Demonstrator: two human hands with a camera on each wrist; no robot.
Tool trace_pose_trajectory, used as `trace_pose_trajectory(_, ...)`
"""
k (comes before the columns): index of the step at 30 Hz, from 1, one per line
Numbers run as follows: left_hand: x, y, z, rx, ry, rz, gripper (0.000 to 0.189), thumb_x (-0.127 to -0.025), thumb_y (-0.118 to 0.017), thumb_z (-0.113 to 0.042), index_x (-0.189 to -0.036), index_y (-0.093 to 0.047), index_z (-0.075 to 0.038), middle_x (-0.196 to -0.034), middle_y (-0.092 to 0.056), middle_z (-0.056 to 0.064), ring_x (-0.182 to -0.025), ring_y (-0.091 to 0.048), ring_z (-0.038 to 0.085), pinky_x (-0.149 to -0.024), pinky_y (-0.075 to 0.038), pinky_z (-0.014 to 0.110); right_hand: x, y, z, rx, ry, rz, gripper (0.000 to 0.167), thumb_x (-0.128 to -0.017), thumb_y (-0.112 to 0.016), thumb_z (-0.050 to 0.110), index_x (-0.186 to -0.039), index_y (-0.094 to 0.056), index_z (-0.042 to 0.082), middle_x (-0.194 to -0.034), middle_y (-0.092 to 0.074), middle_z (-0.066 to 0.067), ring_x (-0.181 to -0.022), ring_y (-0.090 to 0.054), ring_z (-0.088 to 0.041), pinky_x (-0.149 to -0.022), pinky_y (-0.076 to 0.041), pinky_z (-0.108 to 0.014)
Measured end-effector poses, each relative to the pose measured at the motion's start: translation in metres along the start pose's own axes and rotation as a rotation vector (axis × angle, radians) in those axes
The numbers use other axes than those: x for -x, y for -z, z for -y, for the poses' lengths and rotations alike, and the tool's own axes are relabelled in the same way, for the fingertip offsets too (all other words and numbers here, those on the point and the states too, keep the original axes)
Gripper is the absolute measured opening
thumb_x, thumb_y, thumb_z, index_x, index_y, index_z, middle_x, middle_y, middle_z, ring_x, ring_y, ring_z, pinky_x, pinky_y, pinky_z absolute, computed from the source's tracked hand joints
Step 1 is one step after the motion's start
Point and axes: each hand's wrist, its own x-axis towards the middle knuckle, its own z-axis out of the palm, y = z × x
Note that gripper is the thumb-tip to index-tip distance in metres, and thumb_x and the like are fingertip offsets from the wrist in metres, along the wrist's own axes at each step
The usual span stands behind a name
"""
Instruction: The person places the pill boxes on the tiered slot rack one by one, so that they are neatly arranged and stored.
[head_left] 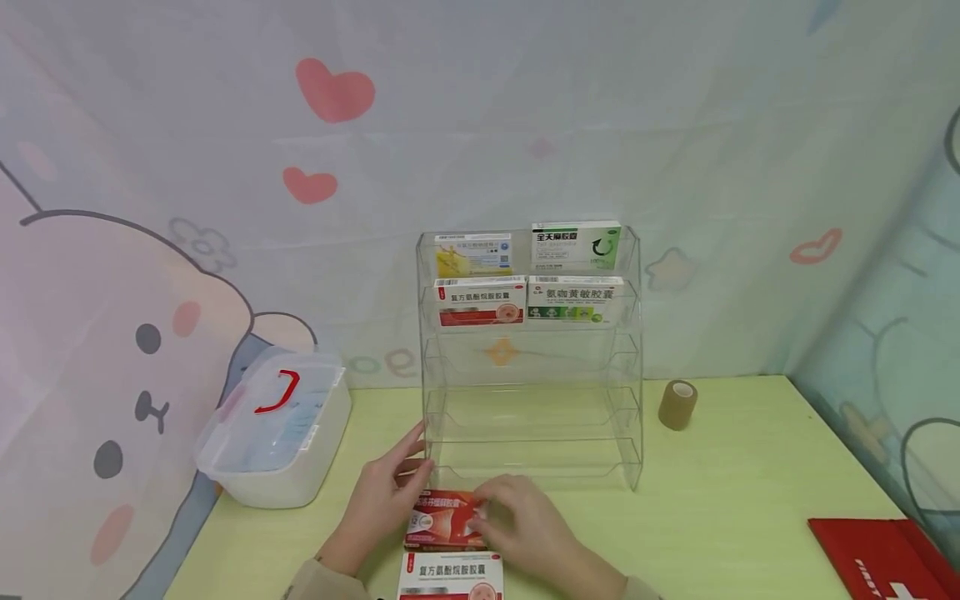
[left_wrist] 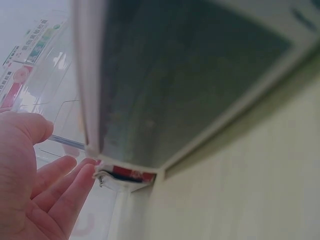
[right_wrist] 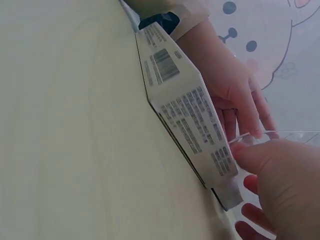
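A red medicine box lies just in front of a clear tiered rack. My left hand is at the rack's lower left corner, close to the red box; in the left wrist view its fingers extend loosely. Over the right part of the red box is my right hand, thumb and forefinger apart; contact is hard to make out. Nearest me lies a white-and-red medicine box, whose printed white side fills the middle of the right wrist view.
Medicine boxes stand in the rack's two upper tiers. To the left sits a white case with a red handle; to the right, a brown tape roll. A red first-aid pouch lies at the lower right.
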Motion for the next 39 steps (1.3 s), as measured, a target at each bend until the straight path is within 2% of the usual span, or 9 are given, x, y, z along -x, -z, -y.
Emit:
trace_pose_trajectory(7, 0.0004, 0.0007, -0.0005, 0.027, 0.028, -0.003, 0.065, -0.105, -0.076, -0.017, -0.166, -0.053, -0.025, -0.139, -0.077, 0.016, -0.115, -0.082, 0.029, -0.092, -0.069, 0.032, 0.0029, -0.0044, 0.0015, 0.035, -0.035, 0.004, 0.024, -0.098, -0.086, 0.033, -0.119, -0.08, 0.024, -0.127, -0.074, 0.014, -0.121, -0.07, -0.015, -0.107, -0.063, -0.044)
trace_pose_trajectory(13, 0.0006, 0.0003, -0.0035, 0.026, 0.051, 0.009, 0.066, -0.105, -0.076, -0.018, -0.166, -0.052, -0.031, -0.141, -0.077, 0.013, -0.116, -0.082, 0.027, -0.094, -0.069, 0.033, 0.0031, -0.0021, -0.0006, -0.004, -0.096, 0.055, 0.028, -0.099, -0.084, 0.036, -0.124, -0.079, 0.023, -0.136, -0.075, 0.005, -0.128, -0.072, -0.022, -0.112, -0.061, -0.051)
trace_pose_trajectory(19, 0.0005, -0.0006, -0.0055, 0.022, 0.057, 0.009, 0.067, -0.106, -0.076, -0.018, -0.166, -0.051, -0.032, -0.141, -0.077, 0.013, -0.116, -0.082, 0.027, -0.094, -0.069, 0.035, 0.0027, 0.0021, -0.0004, -0.047, -0.142, 0.097, 0.035, -0.1, -0.083, 0.037, -0.129, -0.078, 0.019, -0.139, -0.076, -0.001, -0.133, -0.072, -0.026, -0.115, -0.059, -0.052)
trace_pose_trajectory(24, 0.0003, -0.001, -0.0066, 0.018, 0.043, 0.009, 0.066, -0.105, -0.076, -0.017, -0.166, -0.052, -0.027, -0.14, -0.077, 0.014, -0.116, -0.082, 0.028, -0.094, -0.069, 0.035, 0.0039, 0.0047, 0.0011, -0.043, -0.147, 0.116, 0.041, -0.102, -0.081, 0.037, -0.136, -0.075, 0.016, -0.141, -0.076, -0.001, -0.134, -0.071, -0.027, -0.116, -0.059, -0.052)
trace_pose_trajectory(30, 0.0, -0.001, -0.005, 0.019, 0.042, 0.011, 0.066, -0.106, -0.076, -0.018, -0.166, -0.052, -0.027, -0.14, -0.077, 0.015, -0.115, -0.082, 0.028, -0.094, -0.069, 0.036, 0.0035, 0.0034, 0.0007, -0.029, -0.139, 0.127, 0.046, -0.101, -0.08, 0.046, -0.135, -0.073, 0.016, -0.138, -0.075, 0.002, -0.132, -0.071, -0.024, -0.116, -0.059, -0.05)
trace_pose_trajectory(39, -0.0005, 0.0, -0.0034, 0.027, 0.036, 0.009, 0.066, -0.105, -0.076, -0.017, -0.166, -0.052, -0.025, -0.141, -0.076, 0.018, -0.115, -0.082, 0.029, -0.094, -0.069, 0.035, 0.0026, 0.0042, 0.0012, -0.059, -0.123, 0.092, 0.045, -0.095, -0.088, 0.041, -0.131, -0.074, 0.019, -0.133, -0.075, 0.007, -0.127, -0.071, -0.017, -0.114, -0.06, -0.045)
